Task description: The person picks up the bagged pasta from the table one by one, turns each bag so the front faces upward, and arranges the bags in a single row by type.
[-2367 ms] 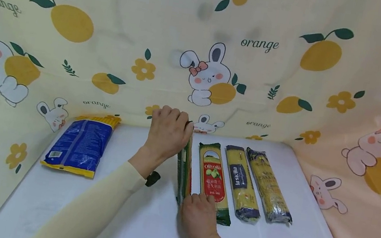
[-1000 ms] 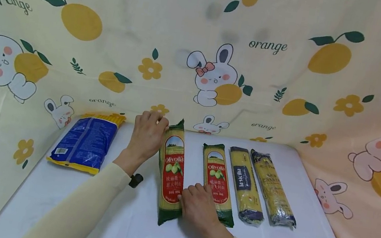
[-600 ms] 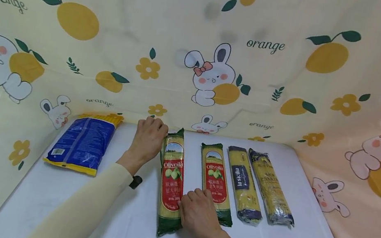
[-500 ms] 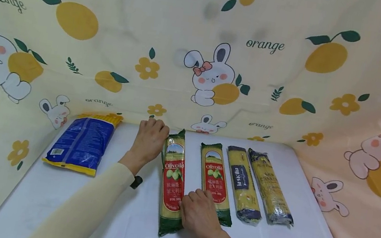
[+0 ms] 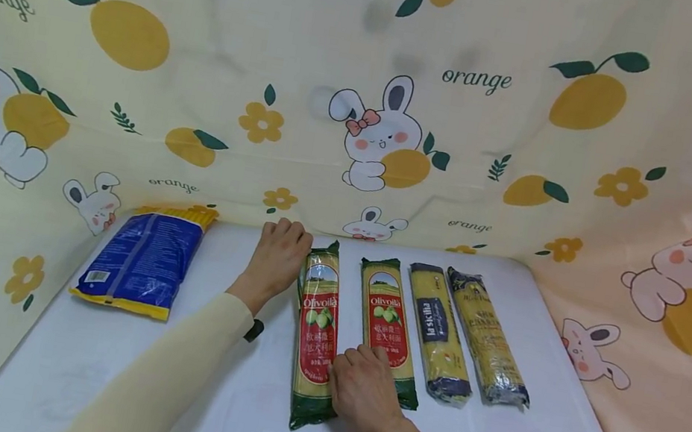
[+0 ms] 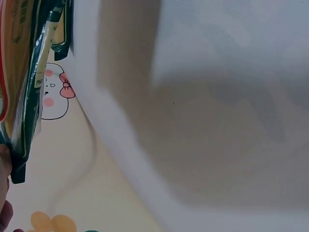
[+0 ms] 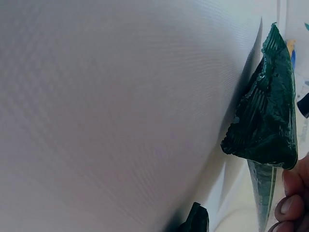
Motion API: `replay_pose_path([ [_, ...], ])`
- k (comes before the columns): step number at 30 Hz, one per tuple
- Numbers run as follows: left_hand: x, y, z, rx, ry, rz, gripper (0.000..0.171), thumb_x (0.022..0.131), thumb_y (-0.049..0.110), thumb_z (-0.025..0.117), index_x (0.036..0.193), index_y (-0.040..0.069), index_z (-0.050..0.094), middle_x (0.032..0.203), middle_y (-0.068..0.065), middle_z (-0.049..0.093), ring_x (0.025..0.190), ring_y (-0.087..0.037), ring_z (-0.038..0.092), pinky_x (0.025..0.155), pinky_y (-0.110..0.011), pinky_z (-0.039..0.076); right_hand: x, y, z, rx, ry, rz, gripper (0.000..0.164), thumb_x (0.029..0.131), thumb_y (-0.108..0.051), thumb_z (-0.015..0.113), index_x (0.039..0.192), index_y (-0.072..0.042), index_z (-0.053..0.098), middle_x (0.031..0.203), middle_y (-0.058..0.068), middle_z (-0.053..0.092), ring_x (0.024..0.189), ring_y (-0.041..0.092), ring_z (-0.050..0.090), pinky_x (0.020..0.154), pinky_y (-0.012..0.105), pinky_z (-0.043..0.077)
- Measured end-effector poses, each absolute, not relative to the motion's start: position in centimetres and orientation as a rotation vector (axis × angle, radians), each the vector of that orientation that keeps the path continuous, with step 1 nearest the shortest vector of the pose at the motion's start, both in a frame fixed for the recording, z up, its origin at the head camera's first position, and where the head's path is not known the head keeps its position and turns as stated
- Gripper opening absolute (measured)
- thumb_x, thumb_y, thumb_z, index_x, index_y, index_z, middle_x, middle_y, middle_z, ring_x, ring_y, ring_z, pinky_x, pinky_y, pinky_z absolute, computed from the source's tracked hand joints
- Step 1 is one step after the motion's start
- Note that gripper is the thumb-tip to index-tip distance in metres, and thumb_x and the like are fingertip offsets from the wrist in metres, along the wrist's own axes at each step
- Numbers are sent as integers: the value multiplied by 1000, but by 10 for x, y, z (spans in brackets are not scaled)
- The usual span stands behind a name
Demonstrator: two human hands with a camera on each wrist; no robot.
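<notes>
A green-and-yellow spaghetti packet point(image 5: 317, 332) with a red Olivoilà label faces up in the middle of the white table. Its far end is held by my left hand point(image 5: 277, 258), which grips the left edge near the top. Lower down, my right hand point(image 5: 367, 389) pinches the right edge close to the green bottom end. The left wrist view has the packet's end point(image 6: 21, 150) beside a bit of the left fingers. In the right wrist view, right fingers point(image 7: 292, 205) are at the packet's crimped green end point(image 7: 270, 116).
Right of the held packet lie a second Olivoilà packet point(image 5: 392, 329), a la sicilia pasta packet point(image 5: 441, 337) and another yellow pasta packet point(image 5: 489, 341), side by side. A blue-and-yellow bag point(image 5: 141, 263) lies at the back left. A patterned cloth point(image 5: 317, 53) hangs behind the table.
The packet was tipped up on its edge, then turned label up and shifted left. Since then its far end has come down and it has moved slightly right, with both hands still on it.
</notes>
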State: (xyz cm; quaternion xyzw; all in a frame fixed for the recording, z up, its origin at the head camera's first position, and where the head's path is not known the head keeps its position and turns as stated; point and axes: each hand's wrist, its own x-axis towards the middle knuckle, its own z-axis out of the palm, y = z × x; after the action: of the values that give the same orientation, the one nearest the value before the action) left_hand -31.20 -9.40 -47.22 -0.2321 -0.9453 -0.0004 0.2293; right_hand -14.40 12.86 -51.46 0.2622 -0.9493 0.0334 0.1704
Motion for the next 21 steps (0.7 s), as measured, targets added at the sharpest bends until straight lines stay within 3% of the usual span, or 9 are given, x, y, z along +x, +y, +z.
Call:
replay_pose_path([
  [21, -315, -82, -475, -615, -2689, 127, 19, 108, 15, 59, 124, 8, 66, 120, -10, 63, 109, -30, 52, 94, -46, 45, -145, 133, -519, 711, -2661, 120, 25, 95, -30, 75, 74, -16, 68, 73, -3, 67, 75, 19, 57, 77, 37, 42],
])
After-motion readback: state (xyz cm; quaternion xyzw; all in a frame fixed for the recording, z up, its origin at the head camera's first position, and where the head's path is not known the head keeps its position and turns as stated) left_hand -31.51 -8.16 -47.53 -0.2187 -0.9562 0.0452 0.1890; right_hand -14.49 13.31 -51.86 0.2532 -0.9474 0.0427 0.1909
